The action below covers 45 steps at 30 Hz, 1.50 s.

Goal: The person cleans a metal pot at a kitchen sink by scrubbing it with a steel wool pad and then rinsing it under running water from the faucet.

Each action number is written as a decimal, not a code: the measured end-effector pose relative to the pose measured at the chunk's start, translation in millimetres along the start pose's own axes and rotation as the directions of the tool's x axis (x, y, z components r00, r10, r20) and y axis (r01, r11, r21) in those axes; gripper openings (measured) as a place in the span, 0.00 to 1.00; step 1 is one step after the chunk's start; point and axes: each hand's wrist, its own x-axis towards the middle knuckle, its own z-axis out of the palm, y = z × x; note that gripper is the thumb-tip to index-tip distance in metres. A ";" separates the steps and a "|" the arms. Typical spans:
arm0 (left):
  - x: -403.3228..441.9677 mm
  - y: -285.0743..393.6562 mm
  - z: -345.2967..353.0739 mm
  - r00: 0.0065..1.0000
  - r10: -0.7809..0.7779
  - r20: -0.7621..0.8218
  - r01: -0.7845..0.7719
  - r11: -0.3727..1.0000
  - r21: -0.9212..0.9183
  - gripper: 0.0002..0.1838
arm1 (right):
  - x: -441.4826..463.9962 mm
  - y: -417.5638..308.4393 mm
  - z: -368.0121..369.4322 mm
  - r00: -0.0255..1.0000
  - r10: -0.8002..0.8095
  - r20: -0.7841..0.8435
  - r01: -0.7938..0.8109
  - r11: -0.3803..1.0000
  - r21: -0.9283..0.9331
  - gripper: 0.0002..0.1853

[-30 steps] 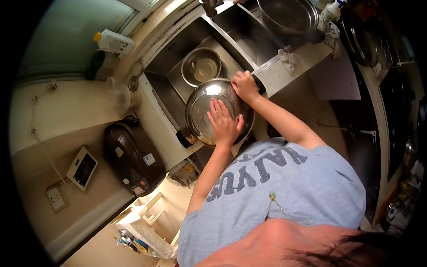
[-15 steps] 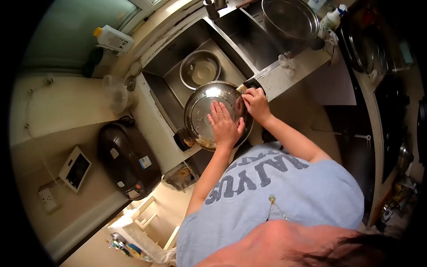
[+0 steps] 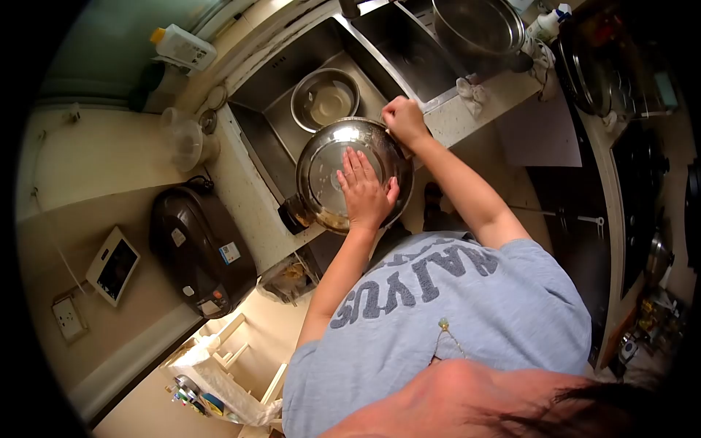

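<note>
Apparently base up, a steel pan is set over the near edge of the sink, its black handle at 8 o'clock. By this placing, the underside is exposed and part of the weight is probably borne by the edge; the contact beneath is hidden.

The left hand is opened flat on the base, fingers straight and nearly together, thumb spread; nothing is gripped. It is presumably pressed there to stop sliding or turning. The right hand is closed at the rim, towards 1 o'clock; whether the far handle or something small is enclosed cannot be told.

Left forearm: brought in from 6 o'clock, close to the torso, fingertips directed to 12. Right forearm: angled in from 4 o'clock, elbow bent and held outward, knuckles raised.

Outward, a metal bowl is seen in the basin at 11 o'clock, just beside the pan. A crumpled cloth is noted at 2 o'clock, a dark appliance at 8.
</note>
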 end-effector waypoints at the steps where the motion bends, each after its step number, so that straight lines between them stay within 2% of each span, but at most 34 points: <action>1: -2.8 -0.2 -0.7 1.000 -0.002 0.007 0.002 1.000 -0.003 0.43 | 5.8 2.2 -0.3 0.994 0.106 0.029 -0.109 0.987 0.117 0.03; 2: -4.8 -0.9 -1.0 1.000 -0.001 0.010 0.001 1.000 -0.006 0.43 | 0.4 4.2 -3.4 0.994 0.109 0.031 -0.112 0.987 0.114 0.03; 4: -2.8 -0.6 1.1 1.000 0.003 0.001 -0.003 1.000 0.012 0.43 | -6.0 -15.4 -33.7 0.975 0.194 -0.105 -0.169 0.964 0.207 0.04; 9: -0.4 -1.4 -0.4 1.000 0.007 -0.003 -0.007 1.000 -0.017 0.44 | -40.4 -21.6 -32.5 0.953 0.280 -0.117 -0.224 0.909 0.351 0.04; 12: -4.2 -1.9 0.5 1.000 0.001 0.019 -0.001 1.000 -0.014 0.44 | -49.2 -20.6 -64.2 0.960 0.169 -0.221 -0.121 0.969 0.214 0.04; 15: -2.3 -1.8 1.4 1.000 0.011 0.003 -0.011 1.000 -0.008 0.44 | -51.9 -20.7 -92.9 0.957 0.131 -0.258 -0.111 0.990 0.091 0.06; 18: -2.1 -1.7 1.0 1.000 0.009 0.004 -0.009 1.000 -0.011 0.44 | -75.5 -18.0 -70.9 0.968 0.138 -0.209 -0.116 0.986 0.117 0.08; 21: -2.6 -1.2 0.9 1.000 0.008 0.009 -0.007 1.000 -0.016 0.44 | -88.1 -16.0 -40.3 0.985 0.017 -0.174 -0.013 1.000 0.020 0.09; 25: -3.0 -2.2 0.4 1.000 0.012 0.014 -0.012 1.000 -0.018 0.44 | -100.5 -16.7 -30.7 0.980 0.058 -0.191 -0.061 0.998 -0.011 0.07; 27: -0.1 -2.8 -0.9 1.000 0.009 0.015 -0.009 1.000 -0.028 0.44 | -120.5 -6.6 -34.3 0.993 0.079 -0.089 -0.085 0.994 -0.062 0.04; 30: -2.2 -2.3 0.9 1.000 -0.006 0.020 0.007 0.999 -0.050 0.44 | -102.4 -9.5 -44.9 0.994 0.078 -0.083 -0.080 0.996 -0.024 0.04; 32: -1.0 -2.2 2.1 1.000 -0.009 0.017 0.010 0.998 -0.055 0.44 | -82.2 -42.8 -66.7 0.969 -0.023 -0.246 0.029 0.999 0.019 0.05; 35: -2.7 -1.3 -0.2 1.000 0.002 0.029 -0.001 0.999 -0.036 0.44 | -58.1 -39.6 -59.3 0.961 -0.019 -0.274 0.020 1.000 0.002 0.05; 36: -1.4 -1.4 -0.1 1.000 0.005 0.018 -0.004 1.000 -0.031 0.44 | -59.3 -26.6 -46.5 0.980 -0.037 -0.196 0.033 0.999 -0.025 0.06; 40: -1.2 -3.0 -1.6 1.000 0.006 0.025 -0.005 0.999 -0.047 0.44 | -90.6 -19.2 -31.9 0.977 -0.077 -0.198 0.061 0.994 -0.086 0.03; 43: -1.6 -2.4 1.0 1.000 0.006 0.020 -0.006 1.000 -0.022 0.44 | -61.3 -15.6 -21.1 0.980 -0.125 -0.155 0.094 0.977 -0.192 0.01; 45: -2.8 -0.7 4.4 1.000 0.002 0.018 -0.002 0.999 -0.033 0.44 | -48.2 -11.8 -13.2 0.984 -0.089 -0.153 0.064 0.985 -0.163 0.01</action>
